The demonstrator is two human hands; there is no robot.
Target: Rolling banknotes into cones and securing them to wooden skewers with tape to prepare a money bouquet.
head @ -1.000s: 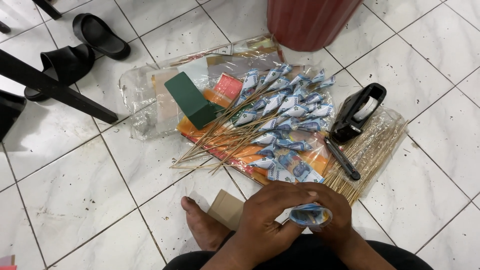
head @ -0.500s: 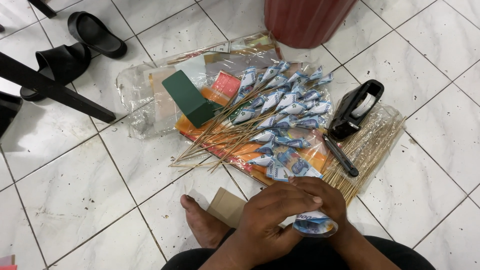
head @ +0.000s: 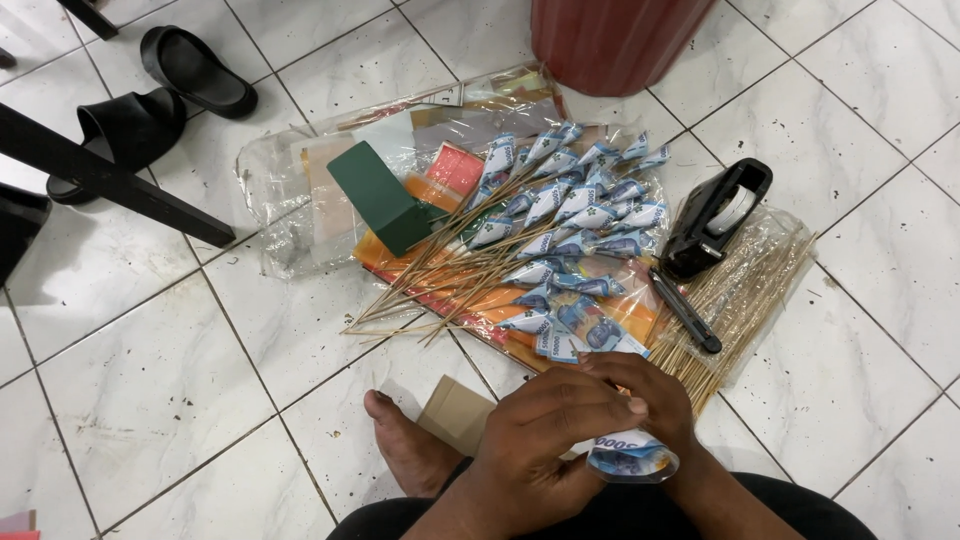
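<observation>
- Since half a second earlier, the rolled blue banknote (head: 630, 460) had been turned lower between the hands, its open end poking out at the bottom right.
- It was pinched under the right hand (head: 640, 395) and wrapped by the left hand (head: 545, 440), both closed on it.
- Just beyond, finished banknote cones on sticks (head: 560, 220) were spread over coloured paper sheets (head: 440, 190).
- A black tape dispenser (head: 718, 215) and bundled bamboo skewers (head: 740, 300) lay to the right.

FLOOR: white marbled tiles (head: 150, 400), dark grout, speckled | FURNITURE: black bar (head: 110, 175), red cylindrical bin (head: 610, 40) | FOOTWEAR: black sandals (head: 195, 70) | LIGHT: even
</observation>
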